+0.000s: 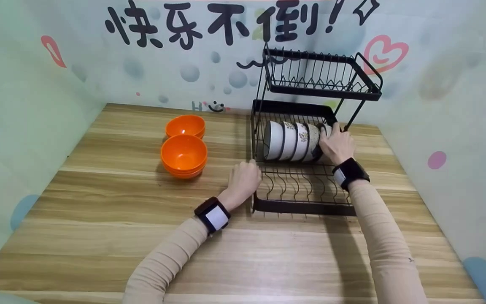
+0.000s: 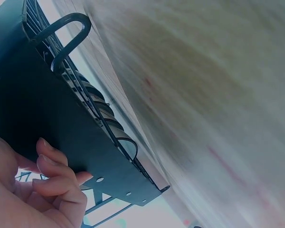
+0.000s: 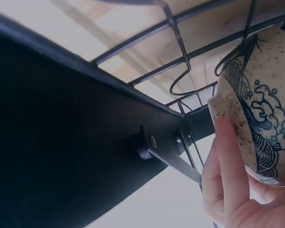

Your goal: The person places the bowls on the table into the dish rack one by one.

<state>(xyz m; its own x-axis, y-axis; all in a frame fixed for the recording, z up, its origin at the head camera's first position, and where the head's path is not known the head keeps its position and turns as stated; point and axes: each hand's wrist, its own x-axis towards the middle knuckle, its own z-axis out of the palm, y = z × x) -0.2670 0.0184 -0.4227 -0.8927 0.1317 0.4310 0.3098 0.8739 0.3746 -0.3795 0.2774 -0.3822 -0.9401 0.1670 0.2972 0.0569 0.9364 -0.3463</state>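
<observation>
A black two-tier dish rack stands on the wooden table. In its lower tier a row of bowls stands on edge: a plain white bowl, floral bowls and a speckled bowl. My right hand grips the bowl at the row's right end. The right wrist view shows this speckled bowl with a dark blue wave pattern, a finger laid against its rim. My left hand holds the rack's left side, fingers curled by the black side panel; the exact grip is partly hidden.
Two stacks of orange bowls stand left of the rack, the front stack close before the rear stack. The rack's upper tier overhangs the rear of the lower one. Printed cloth walls border the wooden table.
</observation>
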